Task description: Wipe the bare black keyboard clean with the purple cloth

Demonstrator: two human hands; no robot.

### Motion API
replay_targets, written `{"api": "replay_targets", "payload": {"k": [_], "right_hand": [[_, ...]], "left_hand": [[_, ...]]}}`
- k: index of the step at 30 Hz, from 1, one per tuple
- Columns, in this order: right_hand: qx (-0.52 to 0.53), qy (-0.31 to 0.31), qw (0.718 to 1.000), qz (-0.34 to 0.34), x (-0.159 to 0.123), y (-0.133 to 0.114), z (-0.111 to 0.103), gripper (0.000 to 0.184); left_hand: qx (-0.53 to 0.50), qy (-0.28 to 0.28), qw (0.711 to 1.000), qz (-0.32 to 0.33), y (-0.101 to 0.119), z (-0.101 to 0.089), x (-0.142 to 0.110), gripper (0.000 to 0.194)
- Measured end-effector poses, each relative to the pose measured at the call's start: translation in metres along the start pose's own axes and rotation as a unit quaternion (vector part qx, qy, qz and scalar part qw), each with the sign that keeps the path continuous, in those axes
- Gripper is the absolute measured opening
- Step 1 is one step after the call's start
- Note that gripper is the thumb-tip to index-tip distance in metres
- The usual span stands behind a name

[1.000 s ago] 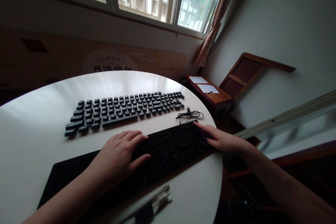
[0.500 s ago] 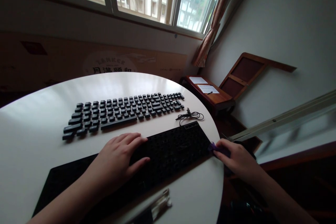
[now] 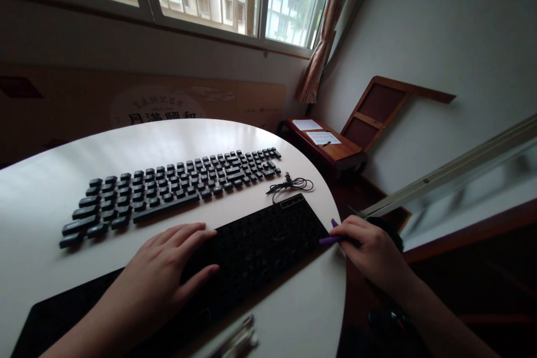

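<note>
My left hand (image 3: 163, 268) lies flat, fingers spread, on a bare black keyboard base (image 3: 260, 240) at the near edge of a white round table (image 3: 176, 134). At the base's right end my right hand (image 3: 371, 249) is closed on a small purple tool (image 3: 329, 239), whose tip touches the base's edge. Several black keycaps (image 3: 172, 182) are laid out in keyboard order farther back on the table. A coiled black cable (image 3: 289, 184) lies just beyond the base's far right corner.
A pale object (image 3: 239, 341) lies on the table's near edge, partly cut off. A low wooden side table (image 3: 327, 148) with papers stands to the right, a wooden frame (image 3: 377, 112) leaning on the wall behind it. Window and curtain (image 3: 319, 50) are beyond.
My right hand left the top of the keyboard base, drew back to its right end and closed on the purple tool. The view shifted slightly right. The left hand stayed put.
</note>
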State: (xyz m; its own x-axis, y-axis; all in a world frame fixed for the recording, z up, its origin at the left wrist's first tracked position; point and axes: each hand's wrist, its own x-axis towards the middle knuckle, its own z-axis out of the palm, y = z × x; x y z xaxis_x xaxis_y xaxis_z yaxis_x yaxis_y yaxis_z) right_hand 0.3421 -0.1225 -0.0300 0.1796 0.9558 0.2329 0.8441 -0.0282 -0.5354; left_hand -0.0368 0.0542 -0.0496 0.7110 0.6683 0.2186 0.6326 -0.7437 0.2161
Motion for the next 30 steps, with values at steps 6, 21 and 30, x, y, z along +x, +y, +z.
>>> {"api": "replay_targets", "payload": {"k": [6,21,30], "right_hand": [[0.004,0.081,0.995,-0.061,0.01,-0.005,0.026,0.012],[-0.03,0.085,0.995,-0.041,-0.038,-0.001,0.049,0.035],[-0.101,0.062,0.99,-0.08,-0.035,-0.03,0.05,0.033]], "left_hand": [[0.008,-0.006,1.0,0.004,-0.001,-0.002,0.001,0.063],[0.015,-0.009,1.0,0.008,0.001,-0.002,0.001,0.066],[0.014,-0.012,1.0,0.023,0.0,-0.001,0.002,0.065]]}}
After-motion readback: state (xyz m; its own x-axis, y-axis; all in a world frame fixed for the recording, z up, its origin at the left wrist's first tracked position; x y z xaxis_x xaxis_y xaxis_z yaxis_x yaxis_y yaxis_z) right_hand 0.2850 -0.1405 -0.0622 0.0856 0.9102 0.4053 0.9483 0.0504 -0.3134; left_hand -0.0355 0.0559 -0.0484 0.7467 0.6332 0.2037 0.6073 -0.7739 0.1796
